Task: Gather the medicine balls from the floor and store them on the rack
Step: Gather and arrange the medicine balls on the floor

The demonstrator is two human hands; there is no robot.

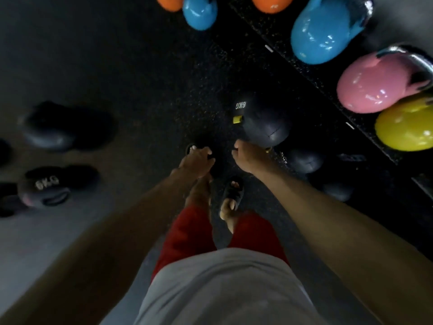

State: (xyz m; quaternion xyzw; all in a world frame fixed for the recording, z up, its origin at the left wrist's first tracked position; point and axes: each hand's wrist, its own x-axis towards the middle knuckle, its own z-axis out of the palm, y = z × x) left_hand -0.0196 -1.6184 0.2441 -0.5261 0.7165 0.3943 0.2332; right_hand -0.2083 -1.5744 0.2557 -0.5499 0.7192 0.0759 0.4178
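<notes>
Medicine balls are partly stored and partly still out. A black 6KG ball (262, 120) sits low at the rack (293, 57), with two more dark balls (304, 160) tucked just beside it toward the person; whether they rest on a bottom shelf or on the floor under it is hard to tell in this dim view. On the floor to the left, well apart from the rack, a 6KG ball with handles (44, 188) and another dark ball (54, 130) wait to be collected, and darker shapes at the left edge may be more.

Coloured kettlebells (323, 31) fill the rack's upper level.

Both arms reach down. The right hand (248, 158) hangs just beside the 6KG ball, fingers curled loosely, gripping nothing. The left hand (199, 160) is over a foot, its grip half closed and empty as far as can be seen.

By my judgement the job is roughly midway: at least two balls remain.
</notes>
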